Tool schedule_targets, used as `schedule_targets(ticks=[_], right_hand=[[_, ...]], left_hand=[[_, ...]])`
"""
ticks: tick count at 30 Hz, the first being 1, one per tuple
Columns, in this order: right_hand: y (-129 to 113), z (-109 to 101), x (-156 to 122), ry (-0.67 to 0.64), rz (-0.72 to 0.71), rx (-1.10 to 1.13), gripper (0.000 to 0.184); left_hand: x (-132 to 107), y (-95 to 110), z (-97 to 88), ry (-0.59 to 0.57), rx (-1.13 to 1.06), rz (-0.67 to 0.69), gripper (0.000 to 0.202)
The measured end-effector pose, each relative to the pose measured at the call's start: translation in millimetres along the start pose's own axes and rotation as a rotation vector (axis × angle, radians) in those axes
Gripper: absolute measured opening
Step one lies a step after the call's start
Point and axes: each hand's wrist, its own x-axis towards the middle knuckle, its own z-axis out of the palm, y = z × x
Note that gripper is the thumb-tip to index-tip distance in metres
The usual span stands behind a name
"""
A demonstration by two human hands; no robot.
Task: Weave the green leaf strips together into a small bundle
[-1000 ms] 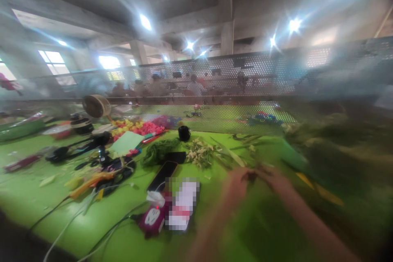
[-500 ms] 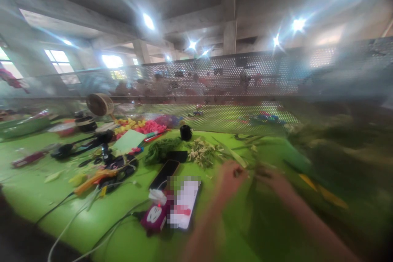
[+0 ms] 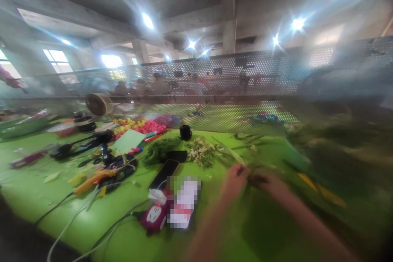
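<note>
Above the green tabletop, my left hand and my right hand meet with fingertips nearly touching. Both have their fingers closed in a pinch. Whatever lies between them is thin, greenish and too blurred to name. Just beyond the left hand lies a long pale-green strip, like a leaf or stem piece. A loose heap of cream and light-green pieces sits to its left, beside a dark green leafy bundle.
Left of my forearm lie a lit phone, a purple power strip and a dark phone. An orange-handled tool trails a cable. Behind stand a black cup and a perforated partition; a large greenish heap fills the right.
My hands have come closer together: the left moved slightly right, the right slightly left and down. Items on the table stay where they were.
</note>
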Motion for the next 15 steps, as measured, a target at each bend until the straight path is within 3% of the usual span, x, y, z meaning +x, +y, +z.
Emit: schedule_targets(ticks=[9,15], right_hand=[[-3,-14,-4,0.056,0.000,0.002,0.036],[-19,-13,-16,0.096,-0.054,0.065,0.035]], left_hand=[[-2,-17,-1.2,-0.121,0.209,0.048,0.016],[-5,-13,1.4,-0.093,0.221,0.046,0.012]])
